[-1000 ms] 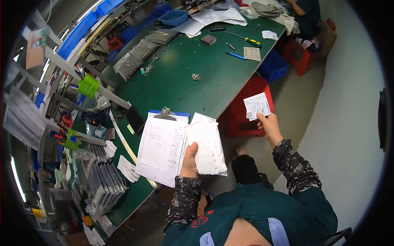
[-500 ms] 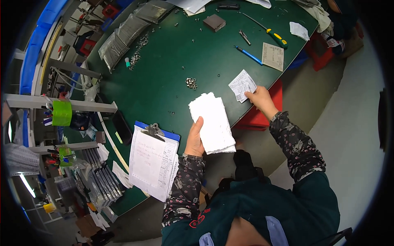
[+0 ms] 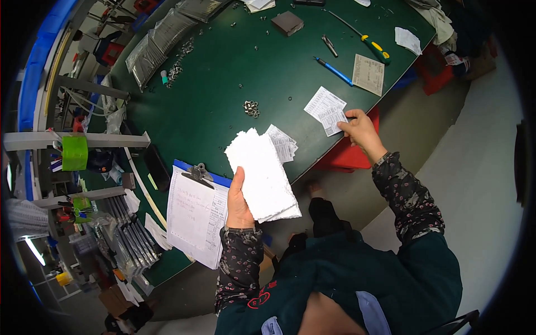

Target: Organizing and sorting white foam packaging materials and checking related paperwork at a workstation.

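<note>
My left hand (image 3: 240, 206) grips a small stack of white, ragged-edged slabs (image 3: 262, 176) that look like foam, thumb on top and fingers hidden beneath. It holds them over the front edge of the green table. Close beyond the slabs, a fan of printed paper slips (image 3: 283, 144) lies on the table, partly covered. Further right, my right hand (image 3: 360, 131) pinches the corner of a printed slip (image 3: 333, 120) between thumb and fingers. That slip overlaps another printed slip (image 3: 321, 101) near the table's edge.
Metal nuts (image 3: 251, 109) lie heaped mid-table, with more scattered around. A clipboard (image 3: 195, 209) sits left of my left hand. Toward the far right are a blue pen (image 3: 335, 71), a screwdriver (image 3: 375, 49) and a brown card (image 3: 368, 74). A red stool (image 3: 352, 152) stands below the edge.
My left hand has carried the white slabs leftward, and a fan of slips beside them has come into sight. The slips at my right hand are spread further apart.
</note>
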`<action>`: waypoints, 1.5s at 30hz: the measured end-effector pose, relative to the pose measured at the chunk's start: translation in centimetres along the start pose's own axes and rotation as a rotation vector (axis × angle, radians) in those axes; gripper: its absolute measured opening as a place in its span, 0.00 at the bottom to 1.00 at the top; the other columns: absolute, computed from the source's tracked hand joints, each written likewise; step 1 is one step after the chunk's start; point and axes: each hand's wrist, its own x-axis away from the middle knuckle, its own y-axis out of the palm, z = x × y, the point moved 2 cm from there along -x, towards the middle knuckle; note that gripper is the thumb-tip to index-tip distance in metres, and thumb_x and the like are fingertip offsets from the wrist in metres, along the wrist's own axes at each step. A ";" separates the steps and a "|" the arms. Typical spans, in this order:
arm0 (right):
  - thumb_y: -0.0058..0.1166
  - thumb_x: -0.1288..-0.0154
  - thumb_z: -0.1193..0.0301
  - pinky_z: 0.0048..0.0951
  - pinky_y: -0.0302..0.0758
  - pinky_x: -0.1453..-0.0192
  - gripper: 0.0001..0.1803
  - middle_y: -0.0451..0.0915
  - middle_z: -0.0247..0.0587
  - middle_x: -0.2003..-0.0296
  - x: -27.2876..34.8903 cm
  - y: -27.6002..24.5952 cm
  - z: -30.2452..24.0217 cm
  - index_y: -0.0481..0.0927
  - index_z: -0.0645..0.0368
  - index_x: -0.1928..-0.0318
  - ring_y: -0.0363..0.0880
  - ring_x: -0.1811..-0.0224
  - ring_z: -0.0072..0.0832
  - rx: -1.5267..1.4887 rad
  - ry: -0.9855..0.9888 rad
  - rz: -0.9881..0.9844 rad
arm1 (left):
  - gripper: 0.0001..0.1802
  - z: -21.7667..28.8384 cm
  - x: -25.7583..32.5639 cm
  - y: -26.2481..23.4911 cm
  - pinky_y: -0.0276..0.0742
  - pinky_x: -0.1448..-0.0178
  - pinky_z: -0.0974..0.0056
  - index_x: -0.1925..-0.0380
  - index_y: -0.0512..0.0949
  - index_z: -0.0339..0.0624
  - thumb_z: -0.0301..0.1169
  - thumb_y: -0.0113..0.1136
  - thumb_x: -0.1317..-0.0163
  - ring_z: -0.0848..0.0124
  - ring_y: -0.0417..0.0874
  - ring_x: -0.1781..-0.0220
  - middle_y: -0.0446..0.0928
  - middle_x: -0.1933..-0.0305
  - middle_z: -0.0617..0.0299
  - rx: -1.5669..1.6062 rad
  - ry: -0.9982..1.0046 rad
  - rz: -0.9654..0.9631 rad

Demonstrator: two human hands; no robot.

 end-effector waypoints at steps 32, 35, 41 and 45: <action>0.29 0.42 0.44 0.39 0.46 0.36 0.35 0.60 0.49 0.43 23.3 28.3 10.9 0.62 0.57 0.44 0.53 0.38 0.39 0.783 -0.920 -1.908 | 0.28 -3.1 29.2 -31.2 0.62 0.42 0.54 0.45 0.58 0.41 0.45 0.45 0.41 0.59 0.65 0.44 0.62 0.43 0.55 0.371 1.185 0.663; 0.25 0.37 0.50 0.29 0.58 0.40 0.28 0.66 0.48 0.48 15.7 25.6 15.8 0.67 0.56 0.47 0.61 0.42 0.33 2.391 -0.248 -1.199 | 0.28 -6.1 30.3 -35.4 0.63 0.42 0.54 0.45 0.58 0.41 0.45 0.44 0.40 0.59 0.65 0.44 0.62 0.43 0.55 0.485 1.228 0.608; 0.49 0.46 0.61 0.33 0.68 0.50 0.24 0.72 0.48 0.55 16.2 35.9 14.7 0.68 0.57 0.50 0.70 0.52 0.39 1.270 -1.052 -0.931 | 0.27 -9.1 29.0 -44.8 0.63 0.42 0.55 0.45 0.57 0.40 0.44 0.42 0.39 0.60 0.65 0.44 0.62 0.43 0.55 0.539 1.221 0.627; 0.46 0.44 0.56 0.31 0.62 0.45 0.24 0.70 0.48 0.52 20.2 37.5 25.0 0.69 0.55 0.49 0.67 0.48 0.34 0.921 -0.892 -1.413 | 0.26 -10.8 28.5 -45.8 0.62 0.41 0.55 0.45 0.57 0.40 0.43 0.40 0.38 0.60 0.64 0.44 0.61 0.43 0.55 0.601 1.120 0.652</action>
